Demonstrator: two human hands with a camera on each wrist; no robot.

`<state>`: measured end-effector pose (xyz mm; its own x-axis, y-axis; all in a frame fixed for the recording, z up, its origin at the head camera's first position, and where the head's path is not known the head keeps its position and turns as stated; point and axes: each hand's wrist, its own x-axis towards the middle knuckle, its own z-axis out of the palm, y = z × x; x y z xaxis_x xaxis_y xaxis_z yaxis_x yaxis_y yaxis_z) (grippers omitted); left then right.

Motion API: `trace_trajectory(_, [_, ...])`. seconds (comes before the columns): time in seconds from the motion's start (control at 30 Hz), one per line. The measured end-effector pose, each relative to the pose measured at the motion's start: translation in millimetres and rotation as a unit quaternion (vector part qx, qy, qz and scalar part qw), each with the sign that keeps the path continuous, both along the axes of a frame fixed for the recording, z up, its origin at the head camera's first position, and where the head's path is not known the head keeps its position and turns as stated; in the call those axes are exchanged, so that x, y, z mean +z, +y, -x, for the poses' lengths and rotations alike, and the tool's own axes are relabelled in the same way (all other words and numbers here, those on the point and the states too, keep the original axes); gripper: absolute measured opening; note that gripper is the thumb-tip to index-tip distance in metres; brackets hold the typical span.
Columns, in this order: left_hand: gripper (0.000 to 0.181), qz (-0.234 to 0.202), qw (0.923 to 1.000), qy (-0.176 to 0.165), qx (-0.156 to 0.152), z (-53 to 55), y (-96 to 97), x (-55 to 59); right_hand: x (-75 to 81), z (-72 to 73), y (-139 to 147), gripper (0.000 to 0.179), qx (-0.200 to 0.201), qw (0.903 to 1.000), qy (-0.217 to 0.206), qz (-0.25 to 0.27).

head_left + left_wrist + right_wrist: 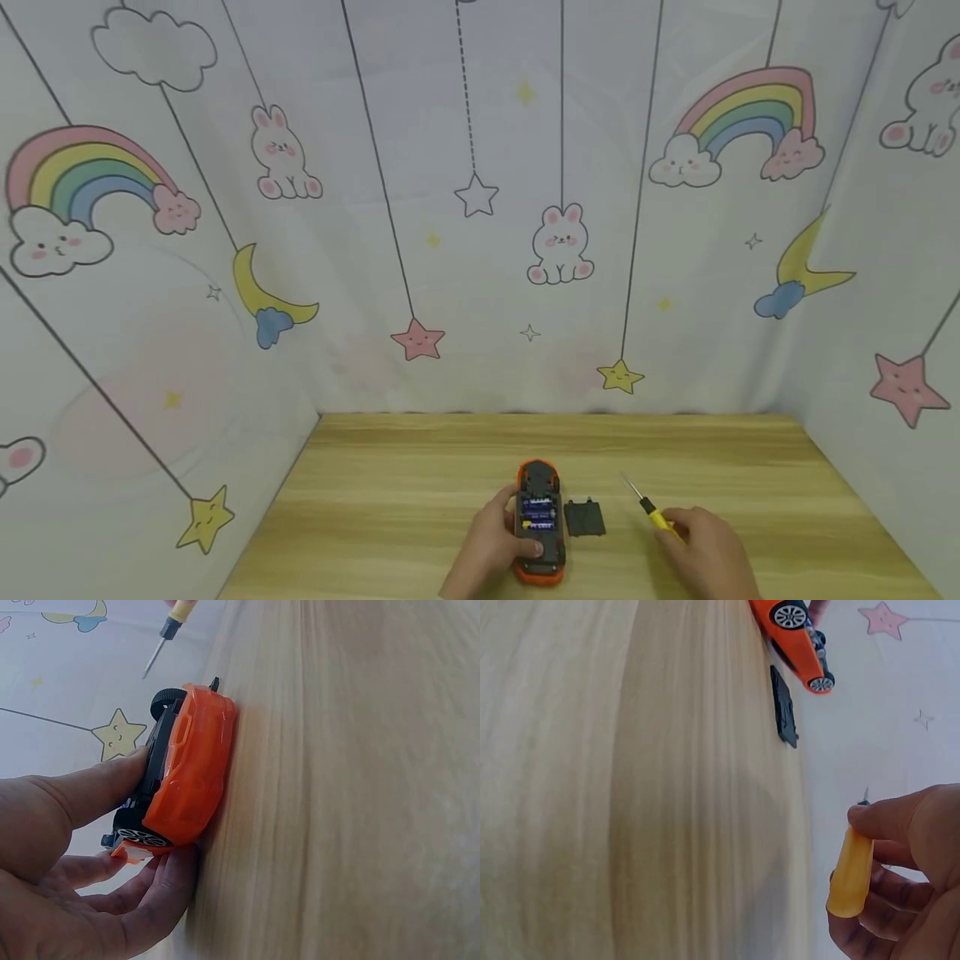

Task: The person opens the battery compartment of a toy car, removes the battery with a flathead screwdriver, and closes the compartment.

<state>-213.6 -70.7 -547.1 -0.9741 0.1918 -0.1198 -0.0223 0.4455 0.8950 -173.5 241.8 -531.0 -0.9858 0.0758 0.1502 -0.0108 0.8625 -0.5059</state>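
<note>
An orange toy car lies upside down on the table, its black underside facing up. Several blue batteries sit in its uncovered battery compartment. My left hand grips the car from the left, thumb across the underside and fingers along the side, as the left wrist view also shows. In my right hand is a screwdriver with a yellow handle, held between thumb and fingers, its thin metal tip pointing away to the upper left. Between the car and the screwdriver lies a black battery cover.
The wooden table carries all of this. Behind it and along both sides hangs a white cloth printed with rainbows, rabbits, moons and stars.
</note>
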Motion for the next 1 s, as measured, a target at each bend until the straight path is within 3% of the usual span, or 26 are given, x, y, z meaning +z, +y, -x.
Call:
trace_trajectory(0.13, [0.094,0.000,1.0000,-0.007,0.001,0.5,-0.2,-1.4,-8.7,0.9,9,0.026,-0.012,0.9999,0.001,-0.005])
trace_trajectory(0.4, [0.094,0.005,0.9998,-0.017,0.005,2.2,-1.0,-3.6,-24.2,3.6,32,0.035,-0.030,0.9970,-0.071,0.009])
trace_trajectory(1.0, [0.095,0.004,0.9998,-0.020,0.005,3.2,-0.3,-1.1,-29.8,10.3,53,0.044,-0.061,0.9914,-0.112,-0.028])
